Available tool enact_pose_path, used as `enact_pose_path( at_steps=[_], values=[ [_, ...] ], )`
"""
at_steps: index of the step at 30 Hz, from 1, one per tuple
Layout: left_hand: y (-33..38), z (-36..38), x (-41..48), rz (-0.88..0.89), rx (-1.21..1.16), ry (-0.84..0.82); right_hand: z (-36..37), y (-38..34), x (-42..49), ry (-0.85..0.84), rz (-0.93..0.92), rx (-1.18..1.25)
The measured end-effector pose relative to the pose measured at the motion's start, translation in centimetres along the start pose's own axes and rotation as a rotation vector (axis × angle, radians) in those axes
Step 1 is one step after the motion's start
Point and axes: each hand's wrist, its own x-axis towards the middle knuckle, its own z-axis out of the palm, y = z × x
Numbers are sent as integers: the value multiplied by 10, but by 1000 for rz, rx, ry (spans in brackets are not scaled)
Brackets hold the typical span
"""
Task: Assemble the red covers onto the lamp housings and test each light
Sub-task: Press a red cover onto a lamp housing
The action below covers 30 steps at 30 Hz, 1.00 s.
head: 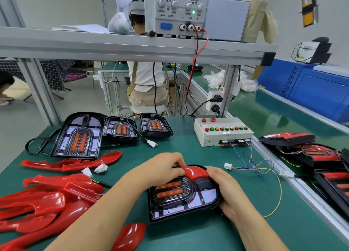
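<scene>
A black lamp housing with two orange lenses lies on the green table in front of me. A red cover sits along its far curved edge. My left hand pinches the cover's left end with curled fingers. My right hand grips the housing's right side, thumb by the cover's right end. Several loose red covers are piled at the left. Three more open housings stand at the back left.
A white test box with coloured buttons sits at the back right, its thin wires and white connector trailing toward me. A power supply stands on the shelf. Finished lamps lie beyond the right rail. A person sits behind the bench.
</scene>
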Motion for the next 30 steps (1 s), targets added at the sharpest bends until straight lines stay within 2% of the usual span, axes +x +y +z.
enact_pose_path(
  at_steps=[3, 6, 10, 12, 17, 21, 23, 24, 27, 29, 30],
  values=[
    [0, -5, 7, -118, -139, -31, 1, 0, -1, -11, -21, 8],
    [3, -2, 14, -145, -15, -80, 0, -1, -1, -19, -53, -2],
    [-3, 3, 17, -177, -67, -139, 0, -1, -1, -24, -77, -13],
    [-6, 4, 19, -130, -29, -150, 0, -1, 0, -20, -77, -3],
    [-11, 20, 17, -37, 189, 20, 1, -2, 0, 23, -105, -16],
    [-12, 24, 16, -61, 154, 139, 2, -2, 0, 24, -129, -22],
    [-13, 25, 19, -102, 118, 140, 3, -2, 0, 26, -130, -29],
    [-13, 20, 20, -128, 114, 56, 3, -2, 0, 26, -131, -27],
    [-17, 8, 23, -227, -174, -46, 2, -1, 0, 18, -120, -7],
    [-18, 6, 24, -240, -136, -45, 2, 0, 1, 20, -117, 4],
    [-20, 8, 24, -207, -13, -21, 1, 1, 2, 23, -117, 2]
  ],
)
